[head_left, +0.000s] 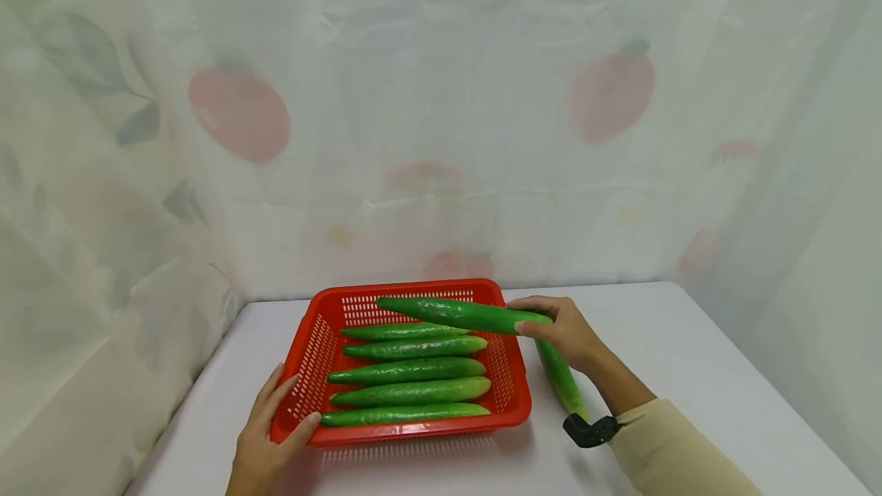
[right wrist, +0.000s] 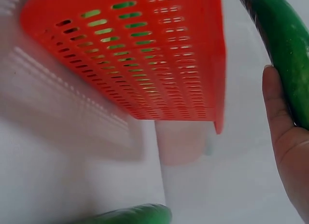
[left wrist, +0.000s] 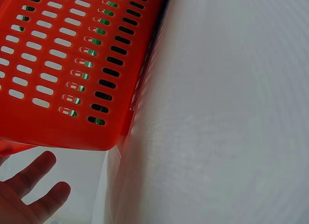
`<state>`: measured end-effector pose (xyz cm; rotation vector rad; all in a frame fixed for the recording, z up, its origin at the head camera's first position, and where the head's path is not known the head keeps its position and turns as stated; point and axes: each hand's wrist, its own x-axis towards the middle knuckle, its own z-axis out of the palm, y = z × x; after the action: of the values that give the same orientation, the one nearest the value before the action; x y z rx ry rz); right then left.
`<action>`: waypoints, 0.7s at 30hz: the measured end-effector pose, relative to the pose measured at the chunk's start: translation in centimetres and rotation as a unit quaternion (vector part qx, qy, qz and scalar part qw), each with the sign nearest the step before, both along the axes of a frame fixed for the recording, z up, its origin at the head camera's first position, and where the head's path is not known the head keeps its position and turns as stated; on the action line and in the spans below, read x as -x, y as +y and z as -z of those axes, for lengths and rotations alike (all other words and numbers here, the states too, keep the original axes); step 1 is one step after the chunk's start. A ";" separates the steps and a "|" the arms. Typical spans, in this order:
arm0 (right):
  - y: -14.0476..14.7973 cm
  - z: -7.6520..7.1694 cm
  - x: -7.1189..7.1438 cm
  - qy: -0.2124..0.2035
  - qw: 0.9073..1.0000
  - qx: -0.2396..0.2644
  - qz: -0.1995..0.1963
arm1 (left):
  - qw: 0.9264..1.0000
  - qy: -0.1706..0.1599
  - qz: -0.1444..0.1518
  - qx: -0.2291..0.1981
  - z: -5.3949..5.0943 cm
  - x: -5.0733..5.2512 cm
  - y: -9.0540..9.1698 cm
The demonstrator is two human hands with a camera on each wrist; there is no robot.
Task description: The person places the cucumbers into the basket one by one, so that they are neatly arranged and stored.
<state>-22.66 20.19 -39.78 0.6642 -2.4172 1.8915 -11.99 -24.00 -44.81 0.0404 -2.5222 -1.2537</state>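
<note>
My right hand [head_left: 561, 331] grips a long green cucumber [head_left: 458, 314] by its paler end. The cucumber is held above the right part of a red plastic basket [head_left: 413, 432], its dark tip pointing left. Several more cucumbers [head_left: 413, 370] lie side by side across the basket. At the basket's front left corner, my left hand [head_left: 265, 427] rests with its thumb on the rim and its fingers spread along the side. In the left wrist view, two fingers [left wrist: 36, 173] extend apart from the slotted wall. The right wrist view shows the thumb [right wrist: 274, 96] along the held cucumber.
Another cucumber [head_left: 563, 381] lies on the white table [head_left: 654, 343] to the right of the basket, partly behind my right hand and wrist. A pale curtain printed with fruit [head_left: 441, 136] stands behind the table and along its sides.
</note>
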 end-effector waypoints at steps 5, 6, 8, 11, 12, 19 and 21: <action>-0.8 0.2 0.7 0.005 0.999 -0.032 -0.013 | 1.000 0.006 -0.003 -0.003 0.2 -0.1 -0.1; -0.9 0.2 0.8 0.005 0.999 -0.037 -0.016 | 1.000 0.011 -0.003 -0.004 0.2 -0.1 -0.1; -1.3 0.1 1.1 -0.002 0.999 -0.043 -0.020 | 1.000 0.019 0.000 -0.005 0.3 -0.2 0.0; -1.7 -0.2 1.3 -0.017 0.999 -0.044 -0.027 | 1.000 0.025 0.005 -0.008 0.3 -0.3 -0.1; -1.9 -0.3 1.4 -0.022 0.998 -0.043 -0.030 | 1.000 0.025 0.005 -0.008 0.3 -0.3 -0.1; -3.1 -0.4 2.1 -0.026 0.997 -0.050 -0.060 | 1.000 0.014 0.001 -0.007 0.2 -0.3 -0.1; -3.5 -0.3 2.3 -0.028 0.996 -0.051 -0.068 | 1.000 0.015 0.000 -0.006 0.2 -0.4 -0.1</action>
<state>-24.92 16.70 -39.51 0.8098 -2.5820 1.8666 -11.64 -24.10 -45.00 0.0246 -2.4886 -1.2593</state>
